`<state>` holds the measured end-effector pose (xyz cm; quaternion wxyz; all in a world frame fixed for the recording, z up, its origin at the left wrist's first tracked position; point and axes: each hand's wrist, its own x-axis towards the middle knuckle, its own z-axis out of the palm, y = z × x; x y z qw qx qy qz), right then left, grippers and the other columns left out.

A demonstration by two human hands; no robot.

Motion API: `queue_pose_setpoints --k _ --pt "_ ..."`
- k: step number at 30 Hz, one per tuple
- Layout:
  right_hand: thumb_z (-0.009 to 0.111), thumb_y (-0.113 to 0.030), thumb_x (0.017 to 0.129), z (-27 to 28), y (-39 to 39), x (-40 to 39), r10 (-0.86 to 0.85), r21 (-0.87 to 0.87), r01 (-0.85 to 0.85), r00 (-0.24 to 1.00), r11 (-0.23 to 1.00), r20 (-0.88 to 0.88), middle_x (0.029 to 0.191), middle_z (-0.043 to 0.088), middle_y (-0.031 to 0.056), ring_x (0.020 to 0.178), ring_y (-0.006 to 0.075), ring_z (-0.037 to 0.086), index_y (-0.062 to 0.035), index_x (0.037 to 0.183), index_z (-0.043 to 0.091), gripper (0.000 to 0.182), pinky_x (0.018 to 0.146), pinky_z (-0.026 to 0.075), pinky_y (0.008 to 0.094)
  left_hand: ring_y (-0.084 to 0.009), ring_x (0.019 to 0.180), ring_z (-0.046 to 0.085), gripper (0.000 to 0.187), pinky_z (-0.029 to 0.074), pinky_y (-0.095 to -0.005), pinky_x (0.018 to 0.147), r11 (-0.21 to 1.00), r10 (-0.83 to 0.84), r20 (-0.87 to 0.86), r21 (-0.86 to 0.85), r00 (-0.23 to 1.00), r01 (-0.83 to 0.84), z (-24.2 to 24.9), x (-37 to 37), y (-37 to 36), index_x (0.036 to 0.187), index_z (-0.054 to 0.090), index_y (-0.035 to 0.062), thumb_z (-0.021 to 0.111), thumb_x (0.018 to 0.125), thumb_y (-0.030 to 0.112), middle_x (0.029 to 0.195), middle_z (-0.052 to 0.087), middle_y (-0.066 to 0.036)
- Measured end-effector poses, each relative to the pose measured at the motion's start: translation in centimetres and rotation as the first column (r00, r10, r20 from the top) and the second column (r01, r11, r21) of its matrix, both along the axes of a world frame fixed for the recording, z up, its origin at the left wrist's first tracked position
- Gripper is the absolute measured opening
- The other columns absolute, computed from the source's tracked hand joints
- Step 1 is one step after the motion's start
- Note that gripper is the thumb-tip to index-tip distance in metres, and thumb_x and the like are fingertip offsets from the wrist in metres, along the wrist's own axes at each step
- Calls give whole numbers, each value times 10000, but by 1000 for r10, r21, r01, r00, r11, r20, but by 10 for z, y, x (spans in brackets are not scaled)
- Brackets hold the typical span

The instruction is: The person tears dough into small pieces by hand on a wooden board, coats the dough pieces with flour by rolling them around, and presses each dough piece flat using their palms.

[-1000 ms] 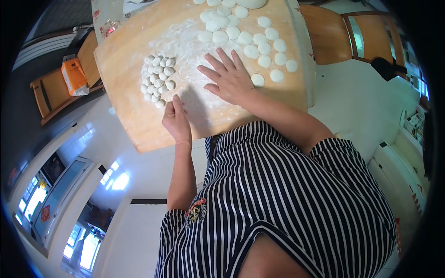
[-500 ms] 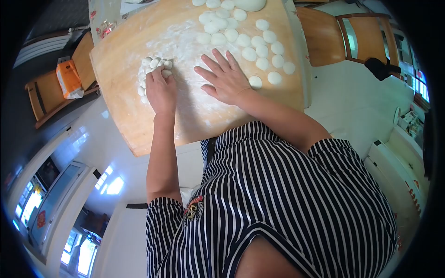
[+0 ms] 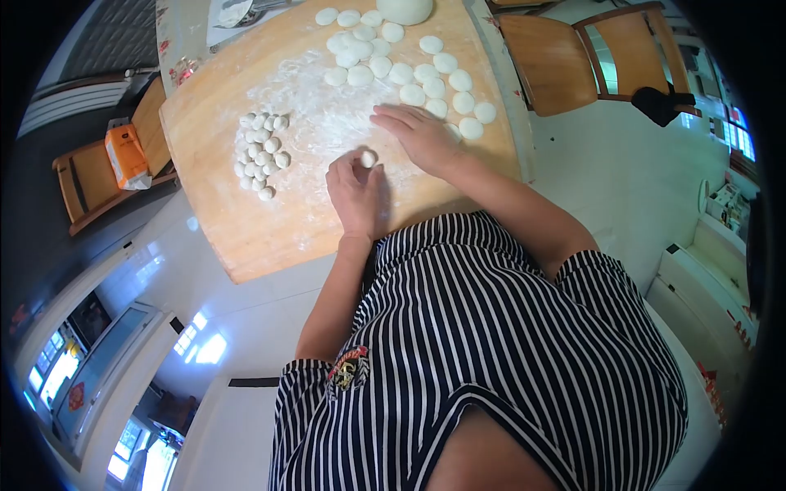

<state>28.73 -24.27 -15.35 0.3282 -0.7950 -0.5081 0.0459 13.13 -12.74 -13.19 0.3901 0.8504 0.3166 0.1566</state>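
My left hand (image 3: 355, 196) is over the near middle of the board, its thumb and fingers curled round a small dough ball (image 3: 369, 159). Close by on the right, my right hand (image 3: 424, 141) is held low over the board with its fingers stretched out and nothing in them. A cluster of small floured dough pieces (image 3: 260, 155) lies to the left of my left hand. Many flattened dough rounds (image 3: 401, 74) are spread beyond and beside my right hand, which partly covers one of them.
The wooden board (image 3: 213, 204) carries a patch of loose flour (image 3: 315, 98). At its far edge sits a large lump of dough (image 3: 405, 8). Wooden chairs stand left (image 3: 86, 180) and right (image 3: 548, 61); an orange packet (image 3: 127, 155) rests on the left one.
My left hand has moved right, away from the cluster, with a dough ball. My right hand has shifted slightly right and nearer my body, its fingers now closer together.
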Motion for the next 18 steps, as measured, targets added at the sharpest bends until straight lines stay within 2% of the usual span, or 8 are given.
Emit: queue_pose_setpoints --k 5,7,11,13,14,16,17,18 --pt "584 -33 931 10 -2 0 -149 69 164 972 984 -183 1417 646 87 1291 296 617 -119 1338 660 422 1089 508 401 -305 1003 615 415 498 -427 918 979 -147 -54 131 988 153 -10 0 12 1178 701 81 850 792 117 1060 677 -107" --pt "539 25 996 18 -2 1 -142 107 179 947 978 -287 1410 639 146 1271 350 626 -55 1342 647 371 1057 534 398 -299 1004 613 438 497 -429 896 991 -134 -209 -13 969 134 -4 4 12 1197 695 86 854 794 144 1047 678 -91" --pt "527 -35 1040 24 17 -4 -173 149 243 910 958 -378 1453 606 162 1308 348 606 -65 1361 629 338 1075 515 395 -303 979 613 401 505 -433 882 989 -104 -126 92 987 116 6 1 5 1190 708 87 836 815 149 1019 665 -106" --pt "495 -265 1097 27 39 -16 -243 -103 221 916 970 -320 1610 443 178 1484 344 435 -137 1512 521 435 1207 377 444 -269 924 623 382 525 -377 863 998 -47 -55 47 997 50 11 -13 11 1237 699 47 784 867 94 1023 635 -129" --pt "495 -265 1097 27 50 -24 -241 -104 218 914 970 -327 1610 443 178 1484 344 435 -137 1512 521 435 1207 377 444 -269 924 623 382 525 -377 863 998 -45 -62 48 997 48 13 -22 16 1237 699 47 784 867 94 1023 635 -129" --pt "380 -520 1101 26 70 -40 -101 -277 139 984 951 146 1732 216 150 1609 336 172 -238 1651 324 621 1299 141 506 -248 946 626 346 524 -360 862 993 94 -123 -62 988 -103 6 -44 31 1243 695 40 714 897 46 1050 622 -123" --pt "239 -661 1075 27 75 -39 49 -479 8 993 878 106 1773 61 94 1632 337 -19 -327 1697 131 714 1292 -45 571 -242 967 630 340 525 -361 871 992 108 -119 -55 987 -115 0 -53 43 1251 690 38 683 912 32 1053 631 -114" --pt "234 -650 1087 33 78 -41 130 -545 -48 985 837 112 1776 53 70 1629 357 1 -314 1698 112 708 1287 0 603 -278 980 615 356 519 -414 892 980 146 -144 -113 979 -163 4 -58 51 1278 709 112 696 927 56 1053 636 -132"
